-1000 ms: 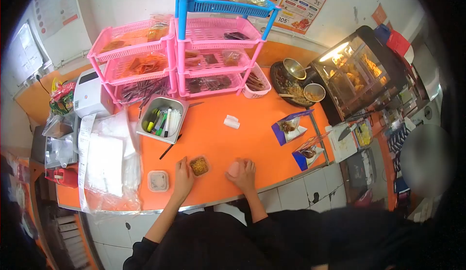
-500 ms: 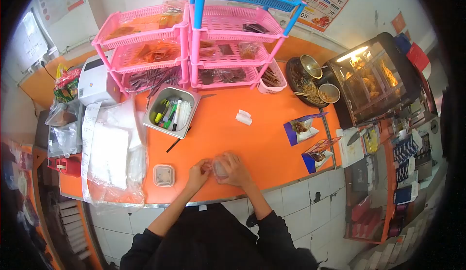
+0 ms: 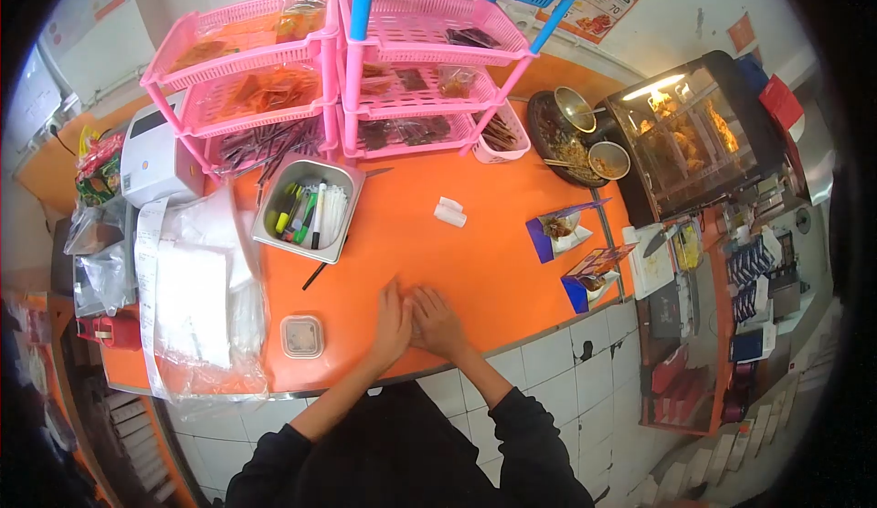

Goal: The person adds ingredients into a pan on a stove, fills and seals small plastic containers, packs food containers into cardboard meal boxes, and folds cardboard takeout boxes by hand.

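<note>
Both my hands meet over the front part of the orange table. My left hand (image 3: 393, 327) has its fingers stretched forward and pressed together, lying along one side of a small clear plastic container. My right hand (image 3: 438, 323) curves over the container's other side. The container is almost wholly hidden between the palms; only a sliver of it shows. Left of my hands, a second small clear container (image 3: 302, 336) with a lid sits on the table, apart from them. Something pale is inside it.
A steel tub (image 3: 343, 178) of markers and white sticks stands behind, with a black pen (image 3: 314, 276) near it. A small white roll (image 3: 449, 213) lies mid-table. Plastic bags (image 3: 194, 302) are left; two snack boxes (image 3: 588, 291) are right. Pink racks (image 3: 411, 101) stand at the back.
My left hand has moved in against the container, fingers now stretched forward beside my right hand. The container, visible before, is now mostly covered. The view has shifted slightly.
</note>
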A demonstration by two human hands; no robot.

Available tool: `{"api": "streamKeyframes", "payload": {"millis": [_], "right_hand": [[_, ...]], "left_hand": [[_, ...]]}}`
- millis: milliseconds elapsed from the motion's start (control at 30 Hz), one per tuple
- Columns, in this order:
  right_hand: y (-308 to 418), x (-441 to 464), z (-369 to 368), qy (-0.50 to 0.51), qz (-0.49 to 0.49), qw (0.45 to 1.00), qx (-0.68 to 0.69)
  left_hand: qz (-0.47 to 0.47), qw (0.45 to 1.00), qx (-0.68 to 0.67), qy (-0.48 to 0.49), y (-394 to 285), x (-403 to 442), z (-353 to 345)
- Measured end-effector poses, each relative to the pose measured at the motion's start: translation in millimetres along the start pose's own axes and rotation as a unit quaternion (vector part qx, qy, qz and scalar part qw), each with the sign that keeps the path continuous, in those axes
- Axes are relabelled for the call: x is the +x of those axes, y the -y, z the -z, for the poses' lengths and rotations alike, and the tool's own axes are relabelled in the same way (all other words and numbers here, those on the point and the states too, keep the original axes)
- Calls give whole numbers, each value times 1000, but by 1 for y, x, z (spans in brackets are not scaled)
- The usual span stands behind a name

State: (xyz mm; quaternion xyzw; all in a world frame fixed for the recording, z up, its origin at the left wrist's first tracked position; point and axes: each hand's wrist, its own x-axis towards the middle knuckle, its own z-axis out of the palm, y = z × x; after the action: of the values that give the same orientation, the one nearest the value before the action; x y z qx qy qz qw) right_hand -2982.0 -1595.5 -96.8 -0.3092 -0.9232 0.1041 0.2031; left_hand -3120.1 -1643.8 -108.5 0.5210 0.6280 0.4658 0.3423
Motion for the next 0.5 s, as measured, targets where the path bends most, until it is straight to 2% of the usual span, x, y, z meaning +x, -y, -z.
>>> {"api": "streamKeyframes", "payload": {"millis": [67, 167, 233, 367, 433, 500], "right_hand": [[0, -6, -10, -19, -13, 1000, -6], [2, -4, -17, -40, -29, 999, -18], [1, -7, -20, -40, -34, 998, -19], [7, -4, -2, 38, -59, 997, 24], [10, 7, 19, 73, -40, 994, 67], [12, 14, 44, 98, -27, 995, -12]], "left_hand": [[-4, 998, 7, 67, -1, 3, -8], [-58, 994, 68, 69, 10, 4, -8], [-40, 993, 79, 81, 4, 8, -5], [-33, 989, 103, 101, 11, 6, -5], [16, 994, 1, 108, 24, 10, -3], [53, 990, -91, 96, 30, 11, 4]]}}
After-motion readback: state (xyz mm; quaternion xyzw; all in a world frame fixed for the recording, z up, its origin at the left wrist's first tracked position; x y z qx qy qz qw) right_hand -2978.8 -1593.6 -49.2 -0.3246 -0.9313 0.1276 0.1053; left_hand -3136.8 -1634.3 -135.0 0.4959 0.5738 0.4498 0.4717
